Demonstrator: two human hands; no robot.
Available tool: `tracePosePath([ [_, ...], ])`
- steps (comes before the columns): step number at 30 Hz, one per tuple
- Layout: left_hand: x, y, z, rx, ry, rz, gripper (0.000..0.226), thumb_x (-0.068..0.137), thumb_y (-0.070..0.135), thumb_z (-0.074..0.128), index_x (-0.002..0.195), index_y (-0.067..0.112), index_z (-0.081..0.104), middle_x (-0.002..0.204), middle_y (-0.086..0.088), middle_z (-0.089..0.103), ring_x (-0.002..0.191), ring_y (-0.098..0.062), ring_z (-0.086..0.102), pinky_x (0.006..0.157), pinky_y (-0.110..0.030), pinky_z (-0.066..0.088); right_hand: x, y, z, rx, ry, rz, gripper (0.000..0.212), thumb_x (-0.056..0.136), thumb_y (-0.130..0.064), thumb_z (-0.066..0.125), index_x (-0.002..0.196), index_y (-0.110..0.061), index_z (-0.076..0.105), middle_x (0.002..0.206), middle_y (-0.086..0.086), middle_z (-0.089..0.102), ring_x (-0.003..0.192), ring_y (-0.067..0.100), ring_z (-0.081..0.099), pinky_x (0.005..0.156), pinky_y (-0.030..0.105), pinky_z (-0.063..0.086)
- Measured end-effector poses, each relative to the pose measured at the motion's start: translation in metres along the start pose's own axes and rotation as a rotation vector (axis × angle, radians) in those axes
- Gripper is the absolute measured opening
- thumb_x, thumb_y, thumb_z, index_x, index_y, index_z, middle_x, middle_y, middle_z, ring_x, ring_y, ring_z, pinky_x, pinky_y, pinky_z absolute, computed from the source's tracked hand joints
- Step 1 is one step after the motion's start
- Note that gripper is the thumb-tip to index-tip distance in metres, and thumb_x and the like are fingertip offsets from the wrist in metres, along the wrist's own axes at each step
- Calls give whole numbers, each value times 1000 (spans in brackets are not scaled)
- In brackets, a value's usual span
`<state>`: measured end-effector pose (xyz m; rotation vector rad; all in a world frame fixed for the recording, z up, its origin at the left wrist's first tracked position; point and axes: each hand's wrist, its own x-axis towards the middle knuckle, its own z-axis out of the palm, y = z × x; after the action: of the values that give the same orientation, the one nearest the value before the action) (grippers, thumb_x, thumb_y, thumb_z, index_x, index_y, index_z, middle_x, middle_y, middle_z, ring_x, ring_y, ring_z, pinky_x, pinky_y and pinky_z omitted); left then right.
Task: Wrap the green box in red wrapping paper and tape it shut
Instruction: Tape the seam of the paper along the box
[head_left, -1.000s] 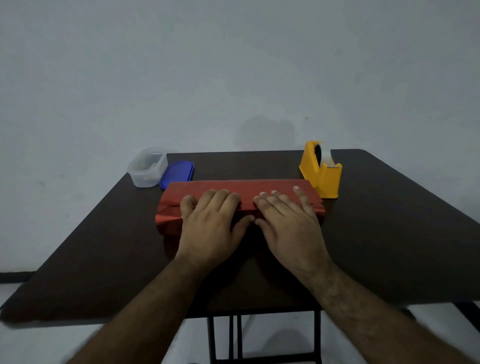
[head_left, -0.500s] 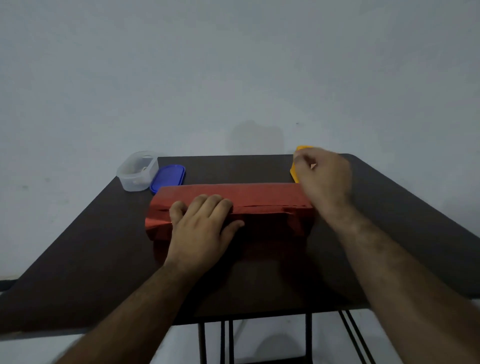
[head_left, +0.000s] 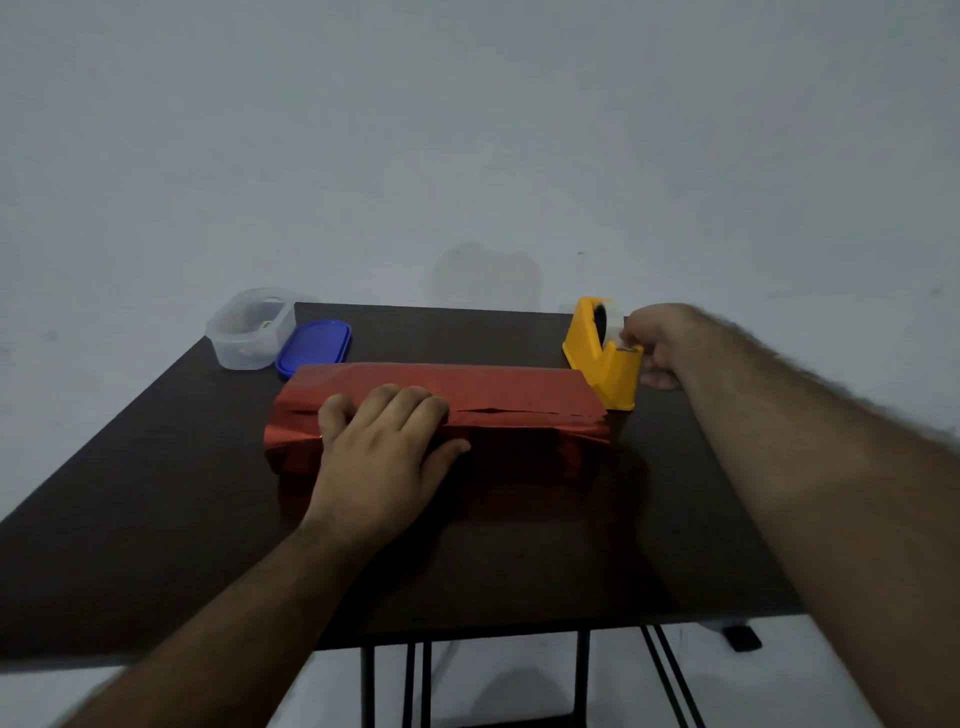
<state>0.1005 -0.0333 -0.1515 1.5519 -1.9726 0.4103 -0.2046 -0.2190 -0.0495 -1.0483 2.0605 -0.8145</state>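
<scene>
Red wrapping paper folded over a long box shape, lying mid-surface with its long side left to right; box itself fully covered, green not visible. Paper seam runs along the top, slightly gaping right of centre. Left hand lies flat on the left-centre part of the package, fingers straight and close together over the seam, thumb out to the right against the near side, pressing the paper down. Right hand is at the far right, just beside the yellow tape dispenser, fingers curled at the cutter end; looks like a pinch on the tape end but the tape is too small to make out. Dispenser stands touching or just off the package's far right corner. Dark surface. Far left: clear plastic container, blue lid flat just to its right, near the package's far left corner.
</scene>
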Motion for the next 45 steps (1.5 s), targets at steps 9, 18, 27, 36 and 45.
tracePosePath([
  [9, 1, -1, 0, 2, -11, -3, 41, 97, 57, 61, 125, 27, 66, 132, 5, 66, 127, -22, 57, 103, -56, 32, -4, 6, 4, 423, -97, 48, 40, 100, -5, 55, 140, -11, 54, 154, 7, 44, 129, 35, 51, 75, 62, 60],
  [18, 1, 1, 0, 11, -9, -4, 43, 100, 57, 57, 128, 26, 64, 134, 3, 66, 129, -23, 55, 104, -54, 30, -8, 32, 10, 820, -52, -15, 40, 80, -2, 63, 119, -10, 64, 128, 14, 57, 109, 31, 56, 85, 73, 53],
  [27, 1, 0, 3, 14, -3, 0, 48, 98, 62, 47, 128, 28, 62, 134, 5, 65, 128, -20, 53, 102, -50, 28, -37, 54, 26, 905, 44, 30, 42, 79, 0, 72, 120, -7, 66, 108, 9, 64, 95, 23, 63, 88, 65, 60],
  [36, 0, 2, 0, 34, 24, -14, 48, 97, 61, 54, 125, 26, 70, 130, 4, 70, 125, -20, 58, 103, -49, 27, -46, 52, 25, 733, 115, 80, 54, 82, 4, 74, 132, -7, 61, 127, 10, 61, 111, 32, 63, 79, 62, 62],
  [45, 2, -1, -1, -47, 47, -109, 62, 91, 63, 67, 139, 24, 61, 131, 1, 67, 128, -21, 57, 112, -50, 28, -78, 60, 33, 728, 385, -202, 3, 87, -4, 68, 86, -2, 71, 89, 13, 72, 82, 20, 65, 68, 32, 49],
])
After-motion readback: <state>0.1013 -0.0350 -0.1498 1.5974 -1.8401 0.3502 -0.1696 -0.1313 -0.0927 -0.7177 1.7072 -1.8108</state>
